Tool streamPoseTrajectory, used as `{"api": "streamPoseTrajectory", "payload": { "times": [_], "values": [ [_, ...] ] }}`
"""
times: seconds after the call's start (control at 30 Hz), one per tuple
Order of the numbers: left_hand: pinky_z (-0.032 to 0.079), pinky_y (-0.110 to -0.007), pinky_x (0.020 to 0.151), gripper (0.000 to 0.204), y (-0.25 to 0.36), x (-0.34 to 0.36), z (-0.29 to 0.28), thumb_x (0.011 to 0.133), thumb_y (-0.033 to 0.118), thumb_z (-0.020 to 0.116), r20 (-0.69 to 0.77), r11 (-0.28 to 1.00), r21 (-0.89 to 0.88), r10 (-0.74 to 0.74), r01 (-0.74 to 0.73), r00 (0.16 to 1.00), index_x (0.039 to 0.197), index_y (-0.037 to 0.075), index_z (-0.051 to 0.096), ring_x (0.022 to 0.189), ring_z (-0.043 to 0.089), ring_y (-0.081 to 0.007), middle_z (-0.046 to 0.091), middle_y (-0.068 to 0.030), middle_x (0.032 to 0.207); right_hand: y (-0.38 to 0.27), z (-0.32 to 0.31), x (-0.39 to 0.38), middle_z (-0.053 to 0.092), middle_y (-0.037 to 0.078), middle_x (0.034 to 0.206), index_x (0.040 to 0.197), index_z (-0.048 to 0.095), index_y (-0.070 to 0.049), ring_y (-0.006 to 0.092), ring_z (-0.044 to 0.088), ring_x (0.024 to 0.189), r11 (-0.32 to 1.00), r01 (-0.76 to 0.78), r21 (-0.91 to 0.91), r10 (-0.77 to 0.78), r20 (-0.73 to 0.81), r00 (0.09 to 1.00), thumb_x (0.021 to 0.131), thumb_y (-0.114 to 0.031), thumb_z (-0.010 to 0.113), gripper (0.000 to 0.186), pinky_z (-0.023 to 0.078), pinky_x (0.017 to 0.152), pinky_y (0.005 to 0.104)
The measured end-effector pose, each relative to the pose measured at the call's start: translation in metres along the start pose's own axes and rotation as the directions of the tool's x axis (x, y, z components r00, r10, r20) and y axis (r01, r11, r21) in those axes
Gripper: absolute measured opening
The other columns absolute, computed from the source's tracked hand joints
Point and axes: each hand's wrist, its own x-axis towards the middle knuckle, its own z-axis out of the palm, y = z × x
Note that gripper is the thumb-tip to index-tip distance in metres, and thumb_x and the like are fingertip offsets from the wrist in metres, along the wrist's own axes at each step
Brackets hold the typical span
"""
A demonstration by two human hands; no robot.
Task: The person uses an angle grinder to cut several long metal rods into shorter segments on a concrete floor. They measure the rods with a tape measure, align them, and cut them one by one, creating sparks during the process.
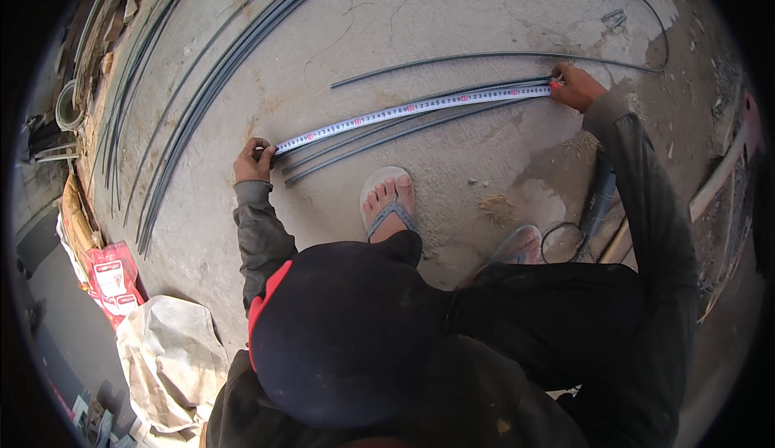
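Note:
A white measuring tape [379, 118] is stretched out straight between my two hands, low over the concrete. My left hand [254, 160] pinches its left end, beside the ends of some short steel rods. At the other end my right hand [577, 87] is closed around the tape, with a bit of red showing at the fingertips. Several short grey steel rods [404, 132] lie alongside and partly under the tape. Whether either hand also grips a rod cannot be made out. A longer rod [452, 57] lies just beyond, its right end bending back in a loop.
A bundle of long steel rods [211, 97] curves across the concrete floor [476, 12] at the left. A red-and-white bag [115, 280] and a pale sack [171, 359] sit at lower left. My sandalled foot [389, 203] stands near the short rods. A dark pipe [599, 196] lies by my right arm.

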Motion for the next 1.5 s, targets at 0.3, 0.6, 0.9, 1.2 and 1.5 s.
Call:
{"api": "streamPoseTrajectory", "payload": {
  "times": [0.3, 0.6, 0.9, 1.2, 1.5],
  "values": [
    [0.057, -0.03, 0.056, 0.009, -0.005, 0.002, 0.005, 0.095, 0.009, 0.073, -0.03, 0.998, 0.043, 0.043, -0.042, 0.999, 0.099, 0.004, 0.067, 0.064, 0.069, -0.0137, 0.073, -0.0099, 0.076, 0.027, -0.016, -0.007, 0.066, 0.021, 0.116, 0.124, 0.062, -0.013, 0.0433, 0.065, 0.108, 0.987, -0.068, -0.146, 0.039, -0.193, 0.98, 0.087, -0.019, 0.071, 0.039, 0.053, 0.094, 0.0499],
    [0.056, -0.03, 0.058, 0.01, 0.001, -0.007, 0.012, 0.092, 0.01, 0.075, -0.133, 1.0, -0.004, -0.02, 0.02, 0.991, 0.099, 0.005, 0.071, 0.065, 0.07, -0.0152, 0.075, -0.0115, 0.079, 0.038, 0.009, -0.019, 0.058, 0.017, 0.13, 0.129, 0.06, -0.017, 0.0448, 0.059, 0.117, 0.998, -0.059, 0.012, 0.061, -0.251, 0.966, 0.082, -0.02, 0.083, 0.053, 0.053, 0.098, 0.0516],
    [0.057, -0.035, 0.07, 0.014, 0.012, -0.019, 0.021, 0.087, 0.014, 0.079, -0.224, 0.973, 0.23, 0.046, 0.007, 0.973, 0.097, 0.004, 0.074, 0.073, 0.072, -0.0199, 0.075, -0.0108, 0.08, 0.019, 0.009, -0.006, 0.056, 0.017, 0.134, 0.134, 0.059, -0.018, 0.0476, 0.057, 0.118, 0.996, -0.078, -0.054, 0.063, -0.234, 0.97, 0.083, -0.02, 0.082, 0.055, 0.052, 0.099, 0.0524],
    [0.057, -0.037, 0.072, 0.015, 0.015, -0.02, 0.024, 0.089, 0.017, 0.077, -0.238, 0.961, 0.273, 0.104, -0.036, 0.966, 0.096, 0.005, 0.075, 0.075, 0.072, -0.0235, 0.075, -0.0124, 0.082, -0.004, 0.016, -0.012, 0.055, 0.016, 0.134, 0.125, 0.066, -0.027, 0.044, 0.056, 0.121, 0.994, -0.073, -0.078, 0.06, -0.159, 0.985, 0.089, -0.018, 0.072, 0.039, 0.054, 0.098, 0.0513],
    [0.056, -0.034, 0.074, 0.015, 0.012, -0.023, 0.029, 0.088, 0.016, 0.079, -0.287, 0.969, 0.24, 0.124, -0.054, 0.95, 0.095, 0.004, 0.074, 0.075, 0.071, -0.0199, 0.076, -0.0101, 0.082, -0.009, 0.016, -0.006, 0.055, 0.016, 0.135, 0.128, 0.063, -0.013, 0.0426, 0.056, 0.122, 0.983, -0.149, -0.102, 0.126, -0.207, 0.97, 0.087, -0.019, 0.074, 0.042, 0.053, 0.1, 0.0505]
  ]
}}
